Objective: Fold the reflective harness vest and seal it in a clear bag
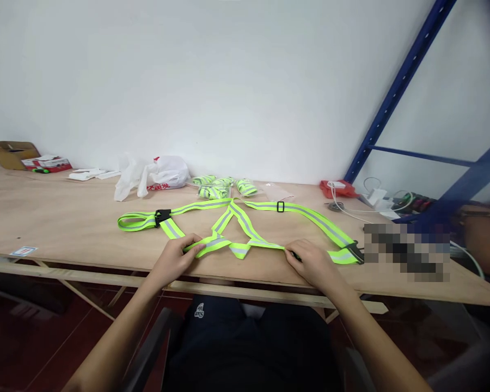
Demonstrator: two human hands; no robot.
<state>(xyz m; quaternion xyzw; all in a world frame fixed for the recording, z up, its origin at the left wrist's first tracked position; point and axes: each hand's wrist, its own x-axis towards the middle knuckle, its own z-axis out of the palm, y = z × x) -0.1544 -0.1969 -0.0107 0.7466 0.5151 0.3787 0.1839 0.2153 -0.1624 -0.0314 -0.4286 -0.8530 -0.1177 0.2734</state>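
A neon-yellow reflective strap harness (245, 220) with a grey stripe lies spread across the wooden table in front of me. My left hand (177, 260) pinches one strap near the table's front edge, left of the middle. Closed on another stretch of strap, with a bit of black plastic showing at the fingers, is my right hand (310, 260). A black buckle (162, 216) sits beside the looped left end. On the upper right strap is a black slider (280, 207), and a second black buckle (355, 252) lies at the right end. My fingers partly hide both gripped spots.
Bagged rolled reflective straps (214, 191) lie behind the harness, beside a white plastic bag (169, 171). An open cardboard box (12, 154) stands far left. Right are a red pouch (341, 189), white cables, a blue metal rack (396, 98) and another person's arm (488, 239).
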